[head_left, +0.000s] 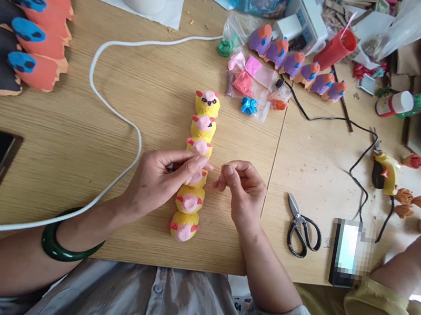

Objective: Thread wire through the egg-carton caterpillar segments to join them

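Observation:
A row of yellow figures [190, 199] with pink faces and red ears runs up the middle of the wooden table. The top one has black marks on its face, and the second has one small black mark. My left hand [161, 179] is over the row's middle, thumb and fingers closed together and partly covering the figures there. Whatever is in that grip is hidden. Just right of the row, my right hand [244, 190] is pinched, thumb against forefinger. Any piece between those fingertips is too small to name.
Coloured clay packets [243, 82] and purple-orange figures [277, 51] lie beyond the row. Scissors [297, 227] rest at right, near pliers [385, 172] and a lit phone [346, 253]. A white cable [115, 113] crosses the left side. Another person's arm [403, 262] shows far right.

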`<state>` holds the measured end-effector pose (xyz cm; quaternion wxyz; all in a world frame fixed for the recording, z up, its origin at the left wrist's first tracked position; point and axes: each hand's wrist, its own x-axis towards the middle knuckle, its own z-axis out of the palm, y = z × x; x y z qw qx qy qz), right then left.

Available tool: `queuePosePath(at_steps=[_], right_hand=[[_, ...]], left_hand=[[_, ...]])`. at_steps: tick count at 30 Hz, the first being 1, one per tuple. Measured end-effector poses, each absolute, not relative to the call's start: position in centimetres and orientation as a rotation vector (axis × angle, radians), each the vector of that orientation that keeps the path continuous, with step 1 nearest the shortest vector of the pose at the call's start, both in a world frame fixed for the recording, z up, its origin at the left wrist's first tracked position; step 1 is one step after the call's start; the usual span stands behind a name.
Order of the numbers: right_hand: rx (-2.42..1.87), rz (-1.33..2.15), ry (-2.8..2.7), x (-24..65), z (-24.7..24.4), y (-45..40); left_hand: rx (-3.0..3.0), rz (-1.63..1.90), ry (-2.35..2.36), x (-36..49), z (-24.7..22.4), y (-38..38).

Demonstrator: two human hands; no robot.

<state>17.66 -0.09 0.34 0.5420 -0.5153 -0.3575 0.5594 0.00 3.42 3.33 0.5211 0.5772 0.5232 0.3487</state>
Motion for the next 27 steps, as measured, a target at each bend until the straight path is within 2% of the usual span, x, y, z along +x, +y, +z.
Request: queuePosePath(at_steps=[27], right_hand=[[-1.207, 1.541, -0.729, 17.89, -0.04, 0.21]], left_hand=[[1.369, 0.839, 1.251, 0.01, 3.22, 3.38]])
